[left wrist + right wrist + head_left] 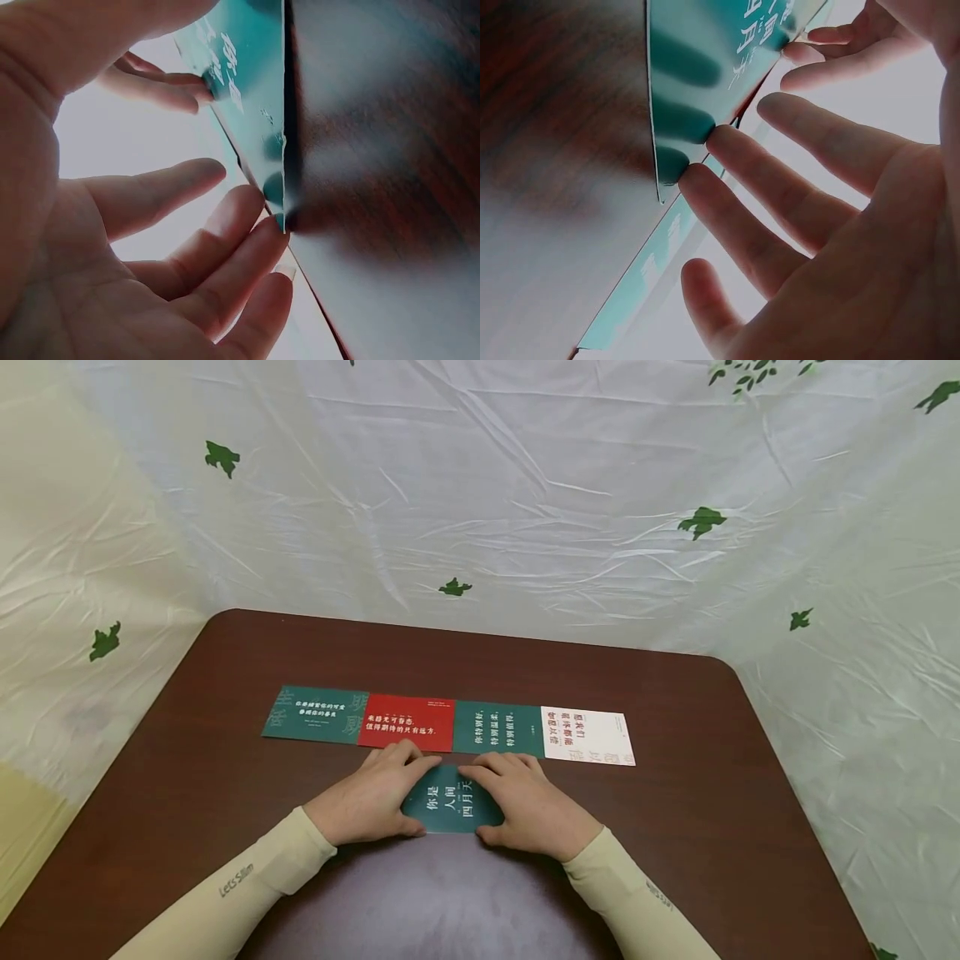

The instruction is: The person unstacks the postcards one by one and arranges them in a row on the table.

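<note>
A green card with white characters lies on the dark brown table between both hands. My left hand spans its left end, the thumb by the near edge and the fingers towards the far edge. At the right end, my right hand mirrors this. Loosely extended fingers of the left hand touch the card's border in the left wrist view. Fingertips of the right hand meet the card's border in the right wrist view. Parts of both ends are hidden under the hands.
Beyond the hands runs a row of cards edge to edge: a green card, a red card, another green card and a white card. A pale curtain with green leaf-like prints surrounds the brown table.
</note>
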The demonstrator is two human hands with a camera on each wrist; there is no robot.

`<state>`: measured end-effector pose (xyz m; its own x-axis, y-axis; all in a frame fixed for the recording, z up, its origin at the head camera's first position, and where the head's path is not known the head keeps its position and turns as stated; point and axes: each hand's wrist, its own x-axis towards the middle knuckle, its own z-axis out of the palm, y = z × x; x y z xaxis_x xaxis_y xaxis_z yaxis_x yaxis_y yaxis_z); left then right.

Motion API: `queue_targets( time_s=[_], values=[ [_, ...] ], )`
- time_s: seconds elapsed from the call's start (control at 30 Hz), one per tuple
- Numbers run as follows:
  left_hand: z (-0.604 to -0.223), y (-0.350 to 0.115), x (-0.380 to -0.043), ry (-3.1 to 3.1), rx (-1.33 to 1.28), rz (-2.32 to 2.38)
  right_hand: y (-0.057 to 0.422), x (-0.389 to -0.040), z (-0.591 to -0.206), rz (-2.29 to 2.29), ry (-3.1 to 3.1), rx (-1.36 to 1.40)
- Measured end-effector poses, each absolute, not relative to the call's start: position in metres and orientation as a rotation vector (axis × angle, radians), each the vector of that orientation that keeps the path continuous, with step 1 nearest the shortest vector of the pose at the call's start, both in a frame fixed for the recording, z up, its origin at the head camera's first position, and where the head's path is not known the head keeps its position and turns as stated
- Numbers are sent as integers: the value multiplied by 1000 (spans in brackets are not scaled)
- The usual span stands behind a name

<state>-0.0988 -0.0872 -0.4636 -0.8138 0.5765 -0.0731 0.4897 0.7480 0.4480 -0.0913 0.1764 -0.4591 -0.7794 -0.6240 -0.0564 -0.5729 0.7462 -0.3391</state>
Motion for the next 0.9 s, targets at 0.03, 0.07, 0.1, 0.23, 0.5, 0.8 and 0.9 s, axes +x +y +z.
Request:
queue_targets(
  time_s=[0.03,0.07,0.1,0.23,0.5,0.8,0.9],
  values=[
    [-463,-87,-99,2735,840,623,177,-91,-459,-458,2779,-957],
    [-463,-86,-99,2732,838,627,177,-91,-459,-459,2779,-954],
    [-463,-86,-98,2730,839,631,177,-91,-459,-459,2779,-952],
    [-463,-86,-98,2728,861,630,177,-91,-460,-463,2782,-959],
    [-462,-87,-95,2719,875,616,176,-91,-459,-473,2764,-950],
    [-463,-86,-92,2750,951,568,176,-90,-462,-475,2777,-981],
    [-464,-86,-93,2760,967,585,176,-91,-463,-477,2791,-998]
  ],
)
